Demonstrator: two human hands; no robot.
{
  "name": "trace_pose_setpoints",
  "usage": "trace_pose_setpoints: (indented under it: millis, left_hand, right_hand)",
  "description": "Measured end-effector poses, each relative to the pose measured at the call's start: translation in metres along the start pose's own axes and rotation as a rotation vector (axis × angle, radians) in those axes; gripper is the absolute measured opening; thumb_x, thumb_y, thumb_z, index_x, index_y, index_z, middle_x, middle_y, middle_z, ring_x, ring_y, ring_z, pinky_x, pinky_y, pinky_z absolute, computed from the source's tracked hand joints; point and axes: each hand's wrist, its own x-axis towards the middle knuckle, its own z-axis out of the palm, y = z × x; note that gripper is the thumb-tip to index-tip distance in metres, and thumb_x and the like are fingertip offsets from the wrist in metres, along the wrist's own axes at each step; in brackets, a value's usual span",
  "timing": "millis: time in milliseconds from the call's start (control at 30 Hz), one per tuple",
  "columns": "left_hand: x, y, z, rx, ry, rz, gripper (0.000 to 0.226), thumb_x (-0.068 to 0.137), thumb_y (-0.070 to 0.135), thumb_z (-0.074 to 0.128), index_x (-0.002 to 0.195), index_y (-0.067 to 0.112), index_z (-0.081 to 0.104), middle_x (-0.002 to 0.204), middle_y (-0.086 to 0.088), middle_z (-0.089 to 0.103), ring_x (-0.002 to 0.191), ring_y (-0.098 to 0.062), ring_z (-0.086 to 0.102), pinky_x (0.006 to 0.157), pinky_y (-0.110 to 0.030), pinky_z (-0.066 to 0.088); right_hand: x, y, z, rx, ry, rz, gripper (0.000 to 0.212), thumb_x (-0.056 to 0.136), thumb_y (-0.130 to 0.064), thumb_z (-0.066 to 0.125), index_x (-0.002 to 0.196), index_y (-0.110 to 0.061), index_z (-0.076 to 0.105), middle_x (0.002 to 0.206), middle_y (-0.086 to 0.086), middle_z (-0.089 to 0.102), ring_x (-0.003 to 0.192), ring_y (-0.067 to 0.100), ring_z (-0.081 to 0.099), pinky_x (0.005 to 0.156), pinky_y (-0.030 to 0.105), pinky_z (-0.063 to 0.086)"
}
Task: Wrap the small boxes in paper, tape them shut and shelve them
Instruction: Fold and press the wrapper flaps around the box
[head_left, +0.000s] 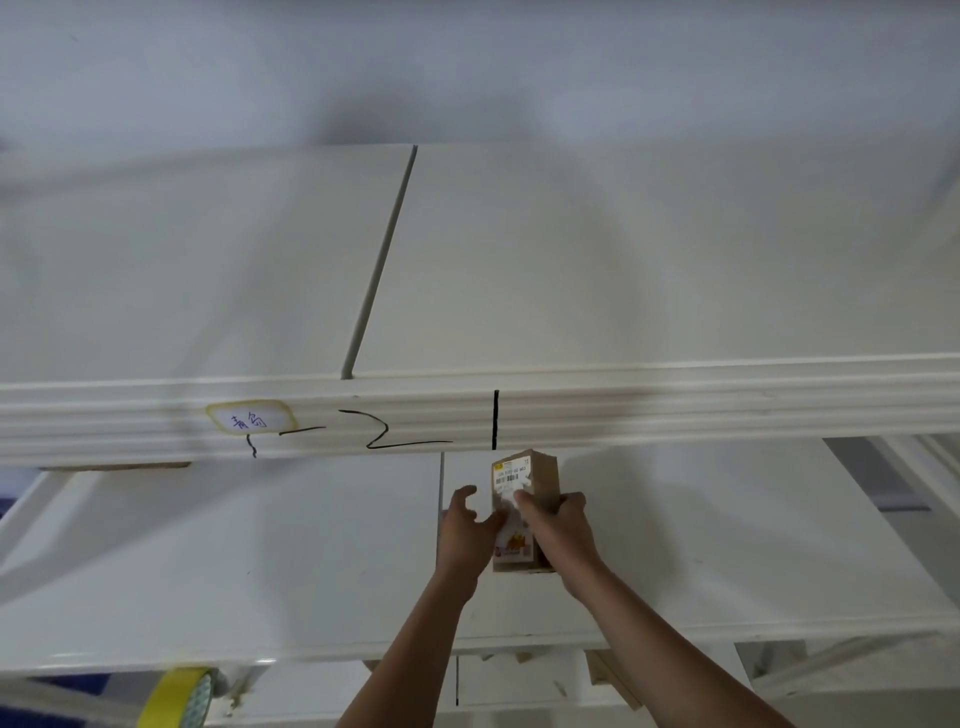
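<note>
A yellow tape roll (179, 693) sits at lower left. At lower centre, the right hand (558, 535) grips the small brown box (524, 506) on the white shelf (260, 561). The left hand (467, 530) touches its left side, fingers loosely curled. A handwritten label (251, 417) marks the upper shelf edge (675, 405).

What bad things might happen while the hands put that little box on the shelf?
1. The box stands tall on its narrow end, so it might tip when the left hand and right hand let go.
2. The upper shelf's edge hangs right above it, so lifting could bump the box.
3. The yellow tape roll sits at the shelf's front edge and might drop.
</note>
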Motion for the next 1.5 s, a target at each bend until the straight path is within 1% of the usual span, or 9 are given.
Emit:
trace_pose_setpoints:
  millis: [100,200,267,367,500,600,900,1167,1500]
  left_hand:
    - [0.001,0.006,0.007,-0.007,-0.033,0.041,0.041,0.099,0.032,0.059,0.137,0.022,0.05,0.113,-0.007,0.066,0.089,-0.012,0.068,0.061,-0.018,0.051]
    - [-0.003,0.014,0.014,-0.065,-0.095,-0.017,0.049,0.097,0.049,0.056,0.137,0.023,0.045,0.119,-0.007,0.065,0.098,-0.017,0.066,0.066,-0.023,0.053]
    - [-0.001,0.009,0.011,-0.075,-0.059,0.002,0.06,0.089,0.051,0.068,0.135,0.023,0.042,0.118,-0.001,0.061,0.101,-0.017,0.064,0.072,-0.028,0.056]
    - [0.003,-0.001,0.001,-0.078,-0.035,0.014,0.064,0.086,0.038,0.076,0.136,0.027,0.038,0.12,-0.001,0.059,0.103,-0.018,0.062,0.07,-0.029,0.056]
    - [0.004,-0.004,-0.004,-0.309,-0.133,-0.128,0.053,0.091,0.032,0.071,0.135,0.023,0.043,0.123,-0.011,0.063,0.105,-0.028,0.067,0.081,-0.041,0.061]
    - [0.006,-0.011,-0.005,-0.348,-0.181,-0.124,0.048,0.092,0.034,0.07,0.134,0.018,0.054,0.118,-0.01,0.07,0.104,-0.029,0.07,0.087,-0.048,0.06]
    - [0.004,-0.029,-0.01,0.071,-0.094,-0.057,0.043,0.092,0.04,0.068,0.128,0.017,0.063,0.107,-0.003,0.072,0.097,-0.02,0.07,0.087,-0.039,0.061]
    - [-0.011,-0.043,-0.012,0.332,-0.009,-0.038,0.034,0.094,0.027,0.064,0.125,0.012,0.066,0.107,-0.002,0.071,0.088,-0.014,0.066,0.072,-0.022,0.055]
    - [-0.017,-0.044,-0.011,0.379,0.039,-0.011,0.039,0.098,0.03,0.06,0.132,0.012,0.059,0.109,-0.007,0.071,0.092,-0.018,0.064,0.082,-0.027,0.055]
  right_hand:
    - [-0.002,-0.005,-0.004,0.011,-0.043,-0.03,0.06,0.087,-0.052,0.071,0.119,-0.016,0.035,0.11,0.001,0.062,0.087,0.013,0.068,0.054,0.019,0.05]
    - [0.003,-0.006,-0.005,0.002,-0.057,-0.052,0.043,0.097,-0.057,0.053,0.111,-0.017,0.048,0.105,0.004,0.064,0.09,0.02,0.068,0.069,0.035,0.059]
    - [0.007,-0.004,-0.007,-0.036,-0.03,-0.119,0.027,0.103,-0.039,0.048,0.099,-0.017,0.061,0.101,0.008,0.069,0.088,0.024,0.07,0.079,0.045,0.061]
    - [0.012,0.001,-0.01,-0.155,0.027,-0.225,0.008,0.1,-0.025,0.058,0.104,-0.02,0.063,0.107,0.0,0.065,0.099,0.022,0.066,0.076,0.035,0.059]
    - [0.012,-0.001,-0.011,-0.011,-0.133,0.047,0.051,0.092,-0.055,0.063,0.126,-0.02,0.052,0.119,-0.001,0.061,0.107,0.021,0.063,0.08,0.032,0.056]
    - [0.009,0.002,-0.015,0.101,-0.278,0.092,0.048,0.094,-0.057,0.058,0.116,-0.015,0.066,0.108,0.003,0.074,0.099,0.022,0.071,0.086,0.037,0.06]
    - [0.013,0.028,-0.012,-0.127,-0.19,0.089,0.045,0.091,-0.058,0.061,0.099,-0.015,0.071,0.095,0.002,0.075,0.091,0.019,0.07,0.088,0.038,0.059]
    - [0.001,0.037,-0.005,-0.573,-0.121,-0.026,0.052,0.095,-0.054,0.059,0.063,-0.014,0.053,0.064,-0.001,0.058,0.06,0.012,0.056,0.053,0.023,0.037]
    - [-0.004,0.034,0.001,-0.642,-0.117,-0.016,0.052,0.1,-0.054,0.049,0.065,-0.016,0.046,0.067,-0.002,0.052,0.066,0.015,0.054,0.056,0.026,0.036]
